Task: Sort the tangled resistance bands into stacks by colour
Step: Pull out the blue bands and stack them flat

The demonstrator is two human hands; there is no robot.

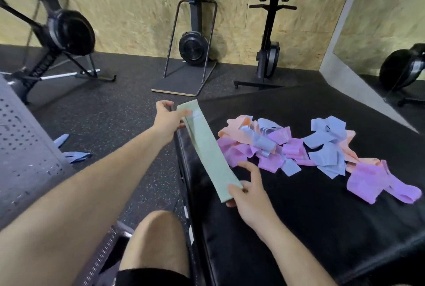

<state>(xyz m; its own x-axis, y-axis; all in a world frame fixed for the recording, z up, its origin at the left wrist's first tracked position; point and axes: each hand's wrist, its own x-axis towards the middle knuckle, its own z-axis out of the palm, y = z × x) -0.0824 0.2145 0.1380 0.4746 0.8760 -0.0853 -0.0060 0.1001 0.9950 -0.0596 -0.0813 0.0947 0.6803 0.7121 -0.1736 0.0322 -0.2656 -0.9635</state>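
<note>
At the left edge of a black padded mat, a person held a pale green resistance band drawn out flat between both hands, apart from the tangled pile of purple, blue and peach bands lying to the right. The left hand pinched the band's far end, thumb on top. The right hand gripped the near end between thumb and curled fingers, its forefinger lifted free.

The risk, by the look of it, lay in the placement. No green stack was visible on the mat, and a band set down so close to the border could slide to the floor, where a few blue bands already lay on the left. If the band was under tension, letting go of one end first might flick it into the pile. That pile looked tightly interlaced, so pulling one strip could drag neighbours of other colours along.

The green band ran straight from one grip to the other along the mat's left border, most of its length exposed between the hands and no other band caught on it. Gym machines stood against the far wall.
</note>
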